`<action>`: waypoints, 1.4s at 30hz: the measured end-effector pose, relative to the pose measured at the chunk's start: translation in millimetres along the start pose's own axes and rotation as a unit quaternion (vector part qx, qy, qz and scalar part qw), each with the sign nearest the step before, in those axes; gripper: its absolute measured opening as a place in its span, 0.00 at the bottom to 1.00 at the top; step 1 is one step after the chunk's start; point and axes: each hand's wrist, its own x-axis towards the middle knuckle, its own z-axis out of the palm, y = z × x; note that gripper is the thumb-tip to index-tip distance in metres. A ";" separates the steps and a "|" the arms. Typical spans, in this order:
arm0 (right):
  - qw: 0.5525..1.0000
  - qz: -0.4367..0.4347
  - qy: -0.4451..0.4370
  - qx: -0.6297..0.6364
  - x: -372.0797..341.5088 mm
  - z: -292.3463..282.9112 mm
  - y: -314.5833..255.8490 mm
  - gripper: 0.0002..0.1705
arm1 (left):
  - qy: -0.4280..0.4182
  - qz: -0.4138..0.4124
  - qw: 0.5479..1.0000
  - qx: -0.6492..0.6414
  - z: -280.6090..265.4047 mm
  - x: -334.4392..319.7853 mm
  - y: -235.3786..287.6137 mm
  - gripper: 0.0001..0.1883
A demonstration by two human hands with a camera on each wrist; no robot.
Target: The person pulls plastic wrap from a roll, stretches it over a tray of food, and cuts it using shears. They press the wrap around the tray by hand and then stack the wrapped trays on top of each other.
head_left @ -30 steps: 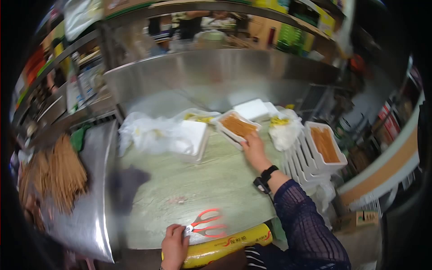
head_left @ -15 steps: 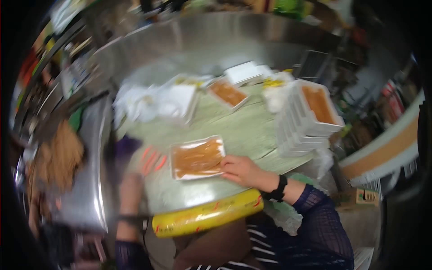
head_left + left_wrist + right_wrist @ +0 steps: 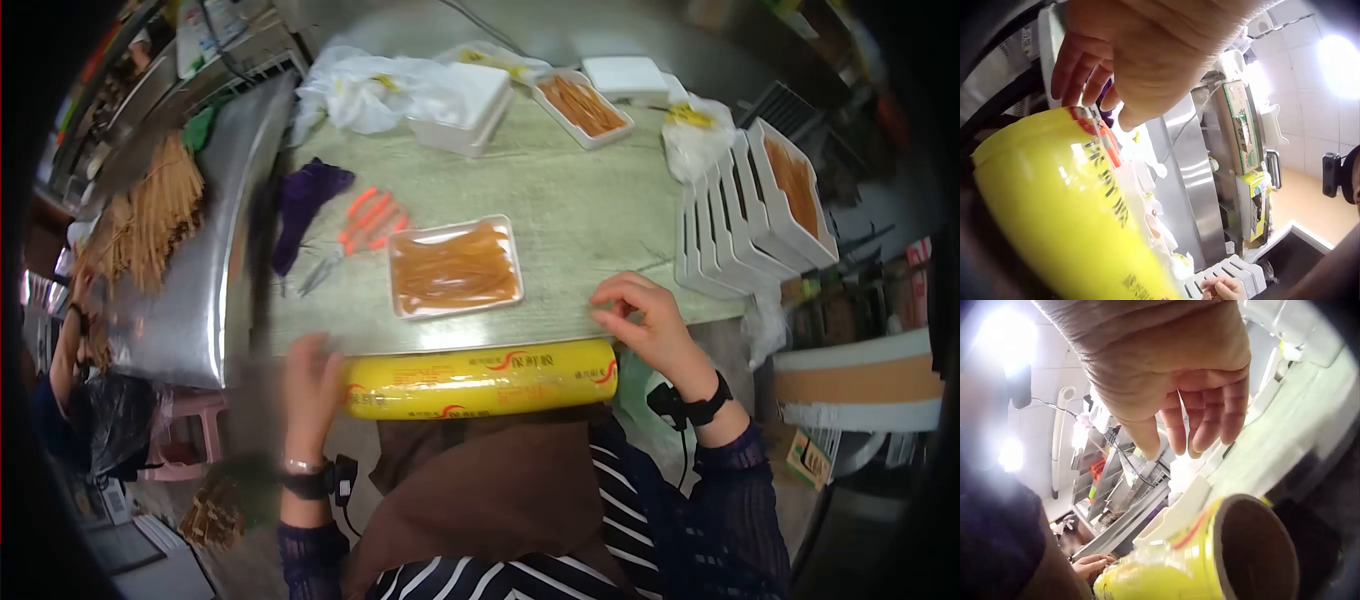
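A yellow roll of cling film (image 3: 480, 380) lies along the table's front edge. My left hand (image 3: 310, 390), blurred in the head view, is at its left end; in the left wrist view the bent fingers (image 3: 1091, 69) hover close over the roll. Past the roll's right end my right hand (image 3: 645, 315) hangs loosely curled, holding nothing. Its hollow core (image 3: 1257, 550) shows below that hand in the right wrist view. Behind the roll sits a white tray (image 3: 405, 300) filled with flat brown strips (image 3: 455, 265). Orange-handled scissors (image 3: 370, 220) lie left of the tray.
A purple cloth (image 3: 305, 205) lies beside the scissors. Another filled tray (image 3: 585, 110), plastic bags (image 3: 365, 90) and white containers (image 3: 465, 120) line the back. Stacked trays (image 3: 740, 205) lean at right. At left, brown strips (image 3: 150, 220) lie on a metal counter (image 3: 215, 270), with another person's arm nearby.
My right hand brought a filled tray from the back to the front and let go. The scissors moved from the front edge to the left, and my left hand has left them.
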 end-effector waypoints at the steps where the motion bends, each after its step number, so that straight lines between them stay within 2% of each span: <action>1: 1.000 0.025 0.009 -0.017 -12.3 -3.8 0.3 0.11 | -0.011 -0.059 0.998 -0.006 2.5 -9.0 -9.8 0.16; 2: 0.996 0.080 -0.019 -0.026 -27.1 -3.4 0.7 0.16 | -0.013 -0.060 0.998 -0.027 7.5 -16.9 -15.1 0.16; 5: 0.987 -0.078 0.055 -0.126 -51.0 16.0 -4.5 0.21 | -0.008 -0.072 0.993 -0.098 17.4 -27.1 -20.3 0.15; 6: 0.990 -0.070 0.024 -0.122 -56.6 21.0 -7.2 0.26 | -0.004 -0.077 0.989 -0.127 20.0 -28.3 -19.3 0.14; 8: 0.980 -0.089 0.019 -0.175 -57.2 32.4 -16.3 0.26 | 0.011 -0.086 0.979 -0.184 23.5 -29.3 -16.9 0.12; 10: 0.973 -0.109 0.022 -0.200 -55.4 43.0 -19.5 0.26 | 0.000 -0.099 0.977 -0.189 24.0 -30.6 -15.4 0.12; 14: 0.967 -0.131 -0.001 -0.219 -48.3 50.7 -18.2 0.24 | -0.007 -0.116 0.973 -0.199 21.9 -33.7 -15.8 0.14; 16: 0.962 -0.135 -0.020 -0.235 -50.1 48.1 -16.6 0.22 | -0.002 -0.100 0.975 -0.196 22.0 -35.1 -16.7 0.13; 19: 0.956 -0.150 -0.001 -0.252 -48.5 49.7 -27.0 0.18 | 0.000 -0.103 0.974 -0.202 23.7 -36.1 -20.7 0.13; 25: 0.935 -0.201 0.030 -0.290 -45.1 65.9 -8.5 0.11 | 0.002 -0.112 0.978 -0.177 24.9 -35.1 -25.3 0.12; 26: 0.949 -0.170 0.033 -0.264 -46.8 66.4 -8.5 0.10 | 0.000 -0.115 0.977 -0.179 24.9 -34.7 -24.6 0.12; 28: 0.971 -0.107 0.037 -0.211 -51.9 66.5 -11.9 0.08 | 0.004 -0.070 0.993 -0.100 22.8 -33.6 -21.1 0.12; 29: 0.990 -0.040 0.002 -0.136 -55.7 65.4 -13.3 0.09 | 0.007 -0.049 0.997 -0.059 20.1 -33.4 -17.8 0.12; 31: 0.993 0.096 -0.067 0.019 -63.8 61.4 -15.7 0.09 | 0.063 0.083 0.987 0.121 12.9 -31.1 7.9 0.14; 32: 0.996 0.068 -0.062 0.003 -64.0 59.8 -17.2 0.09 | 0.089 0.148 0.962 0.212 8.3 -28.7 24.3 0.16; 35: 0.997 -0.015 -0.065 -0.043 -59.9 60.2 -23.1 0.12 | -0.099 0.220 0.970 0.011 0.1 -19.2 71.4 0.21; 37: 0.992 -0.065 -0.075 -0.072 -52.6 63.8 -26.3 0.12 | -0.195 0.281 0.940 -0.004 11.9 -11.2 99.7 0.22; 40: 0.993 -0.075 -0.087 -0.010 -60.6 71.5 -11.4 0.10 | -0.251 0.383 0.889 0.020 42.0 0.2 103.1 0.18; 42: 0.992 -0.100 -0.078 -0.007 -64.4 69.5 -9.4 0.11 | -0.270 0.420 0.866 0.008 55.2 5.9 97.7 0.13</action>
